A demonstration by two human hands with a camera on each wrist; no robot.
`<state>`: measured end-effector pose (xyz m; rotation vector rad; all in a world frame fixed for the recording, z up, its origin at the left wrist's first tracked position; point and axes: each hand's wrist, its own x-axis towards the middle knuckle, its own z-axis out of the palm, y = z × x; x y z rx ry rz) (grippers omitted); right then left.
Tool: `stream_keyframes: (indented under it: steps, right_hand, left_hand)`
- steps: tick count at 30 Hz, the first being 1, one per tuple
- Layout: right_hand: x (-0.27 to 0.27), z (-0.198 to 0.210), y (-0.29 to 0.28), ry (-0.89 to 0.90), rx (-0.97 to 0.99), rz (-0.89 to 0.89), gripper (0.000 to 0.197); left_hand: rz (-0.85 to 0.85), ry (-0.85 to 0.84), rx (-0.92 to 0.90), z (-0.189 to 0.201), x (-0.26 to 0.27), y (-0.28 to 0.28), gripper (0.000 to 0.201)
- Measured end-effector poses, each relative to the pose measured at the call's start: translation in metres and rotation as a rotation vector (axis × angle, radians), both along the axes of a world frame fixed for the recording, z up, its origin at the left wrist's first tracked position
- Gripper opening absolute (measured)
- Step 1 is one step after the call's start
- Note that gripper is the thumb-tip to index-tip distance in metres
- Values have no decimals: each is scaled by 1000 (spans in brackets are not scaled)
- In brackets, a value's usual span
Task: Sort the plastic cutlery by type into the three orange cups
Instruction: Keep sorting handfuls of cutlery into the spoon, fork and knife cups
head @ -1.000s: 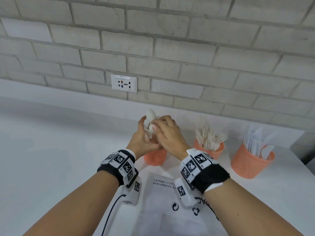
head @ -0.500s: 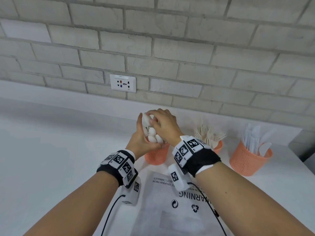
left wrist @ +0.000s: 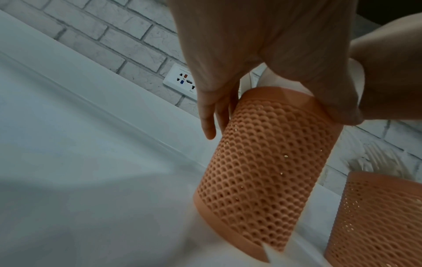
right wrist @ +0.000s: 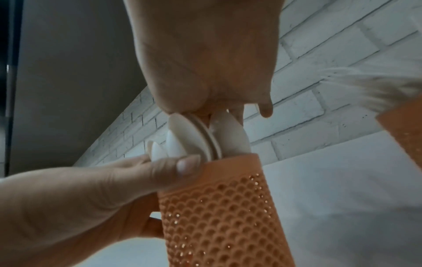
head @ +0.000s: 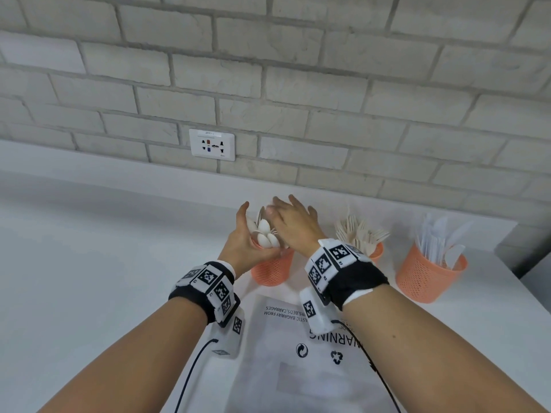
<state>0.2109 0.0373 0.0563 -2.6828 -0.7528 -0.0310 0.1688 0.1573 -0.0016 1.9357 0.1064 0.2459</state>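
On the white counter (head: 89,278) three orange mesh cups stand in a row before a pale brick wall (head: 298,84). The left cup (head: 269,271) holds white plastic spoons (head: 265,236), bowls up, bunched together above its rim. The middle cup (head: 376,252), mostly hidden behind the right wrist, holds forks (head: 359,232) with tines fanned upward. The right cup (head: 426,278) holds knives (head: 441,242) and stands apart from the other two.

The left hand (head: 244,242) is at the near-left side of the spoon cup's rim. In the right wrist view its thumb (right wrist: 175,168) lies against the rim and the lowest spoon bowls, with the fingers (left wrist: 209,115) loosely extended down the cup's far side, so it cups the rim rather than clamping it; how firmly it grips cannot be told. The right hand (head: 293,225) hovers over the spoons with its fingers spread and fairly straight, holding nothing; from below, its palm appears to touch the tops of the spoon bowls, though the contact is partly hidden.

Both wrists carry black bands with white marker blocks (head: 328,260), and thin black cables (head: 190,374) trail from them toward the person. A clear plastic bag (head: 298,368) printed with warning text and recycling symbols lies flat on the counter just in front of the cups, under the forearms. A white wall socket (head: 211,144) is set in the brick above the counter's back ledge, to the left of the hands.
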Motion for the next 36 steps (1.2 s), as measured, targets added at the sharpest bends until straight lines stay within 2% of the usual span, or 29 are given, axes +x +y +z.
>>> stream_keyframes:
  steps: [1,3,5,7,8,10,12,13,15,17,19,20,21,22,23,25,27,28,30,33,36]
  right_hand:
    - [-2,2,-2,57,-10,14,45]
    - [-5,7,-4,60,79,9,45]
    - [-11,13,-8,-15,223,-35,43]
    - [-23,19,-19,-107,258,-63,36]
    - [-29,21,-27,-114,256,-58,29]
    - [-46,24,-47,-29,227,-28,17]
    - [-67,21,-70,127,118,20,15]
    - [-79,16,-81,208,22,55,21]
    - [-103,4,-101,359,-219,128,46]
    - [-126,-10,-116,497,-383,175,67]
    - [-145,-24,-127,578,-431,182,77]
    - [-153,-30,-131,597,-432,176,80]
    - [-159,-36,-135,609,-429,171,82]
    - [-164,-40,-139,620,-432,161,82]
    - [-168,-44,-141,620,-432,150,80]
    - [-172,-51,-146,552,-422,142,60]
    - [-174,-51,-150,385,-325,120,22]
    - [-174,-49,-153,325,-252,88,15]
    - [-171,-44,-156,205,-95,2,24]
    - [-168,-38,-156,-81,228,-155,14]
    - [-177,-27,-151,-369,420,-172,9]
  left_hand:
    - [6,-1,11,1,-1,-1,115]
    - [7,-1,20,4,-4,-3,118]
    - [10,-37,33,9,-11,-5,125]
    - [89,-128,165,14,-18,-5,122]
    - [120,-193,250,17,-24,-6,110]
    - [113,-306,380,25,-42,-11,68]
    - [-83,-304,420,33,-68,-22,25]
    - [-254,-239,441,35,-82,-27,18]
    - [-623,-25,566,34,-109,-42,27]
    - [-893,218,760,22,-131,-56,45]
    - [-1009,373,1054,3,-145,-69,55]
    - [-1016,375,1179,-5,-149,-74,48]
    - [-1004,332,1236,-11,-150,-76,34]
    - [-983,277,1210,-13,-148,-77,19]
    - [-960,235,1132,-13,-145,-76,12]
    - [-887,174,964,-4,-137,-73,26]
    - [-818,133,766,7,-131,-70,35]
    - [-796,111,680,11,-131,-69,35]
    - [-739,6,556,16,-132,-69,29]
    - [-620,-273,576,21,-137,-71,20]
    - [-512,-336,717,23,-136,-74,42]
